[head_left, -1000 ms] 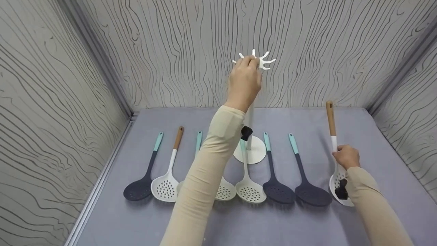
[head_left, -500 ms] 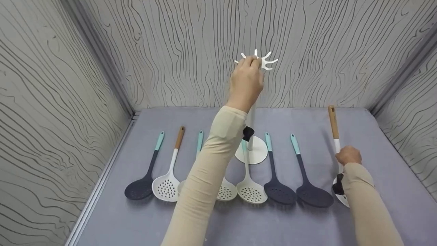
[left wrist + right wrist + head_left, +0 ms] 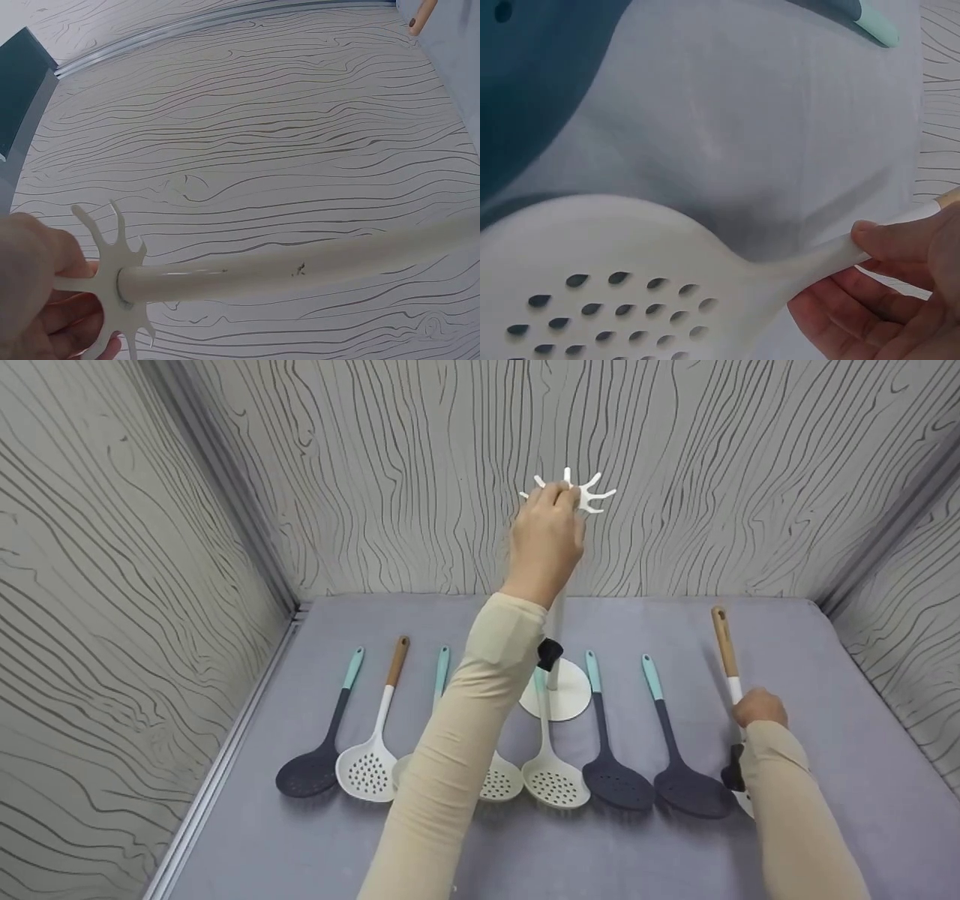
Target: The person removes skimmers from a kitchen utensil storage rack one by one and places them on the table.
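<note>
My left hand (image 3: 546,536) grips the hooked top of a white utensil stand (image 3: 598,498). Its fingers lie round the prongs of the hook ring (image 3: 111,289) in the left wrist view. At the far right, my right hand (image 3: 760,708) pinches a white skimmer (image 3: 622,300) by its neck, thumb on top and fingers beneath. The skimmer's wooden handle (image 3: 724,641) points toward the back wall, and my sleeve hides most of its perforated bowl in the head view. Beside it lies a dark skimmer (image 3: 691,791) with a mint handle.
Several more skimmers lie in a row on the grey cloth (image 3: 247,855): a dark one (image 3: 307,772), a white wooden-handled one (image 3: 367,771), a cream one (image 3: 555,781) and another dark one (image 3: 618,784). My left forearm partly covers others. The stand's round base (image 3: 574,697) sits behind the row.
My right hand has drawn the white skimmer a little toward me and then leftward, nearer the dark one. My left hand stays on the stand's top; the head view has shifted slightly.
</note>
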The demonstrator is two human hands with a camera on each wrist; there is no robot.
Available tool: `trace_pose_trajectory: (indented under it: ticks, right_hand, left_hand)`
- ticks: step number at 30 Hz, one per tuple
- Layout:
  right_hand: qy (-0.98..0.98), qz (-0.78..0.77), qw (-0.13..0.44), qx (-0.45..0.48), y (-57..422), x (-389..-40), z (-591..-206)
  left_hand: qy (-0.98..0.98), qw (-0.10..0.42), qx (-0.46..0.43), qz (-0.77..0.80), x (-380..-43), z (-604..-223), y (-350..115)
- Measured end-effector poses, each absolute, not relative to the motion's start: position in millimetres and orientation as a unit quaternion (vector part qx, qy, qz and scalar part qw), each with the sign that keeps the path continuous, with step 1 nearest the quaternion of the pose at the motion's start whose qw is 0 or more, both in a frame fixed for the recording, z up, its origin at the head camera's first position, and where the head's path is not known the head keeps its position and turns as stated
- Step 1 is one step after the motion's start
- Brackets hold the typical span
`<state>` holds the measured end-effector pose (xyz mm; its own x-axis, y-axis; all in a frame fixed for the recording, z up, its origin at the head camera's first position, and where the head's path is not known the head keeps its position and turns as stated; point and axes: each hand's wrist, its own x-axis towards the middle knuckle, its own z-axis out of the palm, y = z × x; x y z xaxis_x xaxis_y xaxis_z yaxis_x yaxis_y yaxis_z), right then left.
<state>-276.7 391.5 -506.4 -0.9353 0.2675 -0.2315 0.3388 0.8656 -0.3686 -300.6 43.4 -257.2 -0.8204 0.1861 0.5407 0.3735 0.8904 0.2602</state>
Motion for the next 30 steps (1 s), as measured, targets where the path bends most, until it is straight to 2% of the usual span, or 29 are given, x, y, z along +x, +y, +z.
trace_pose_trajectory:
  ticks: [15,30]
  right_hand:
    - [0.96,-0.206,0.09,0.167,389,-277,-518]
    - [0.961,-0.195,0.046,0.19,382,-275,-531]
  left_hand:
    - [-0.938,0.256,-0.152,-0.176,-301,-257,43]
    - [-0.936,0.263,-0.151,-0.179,-301,-258,43]
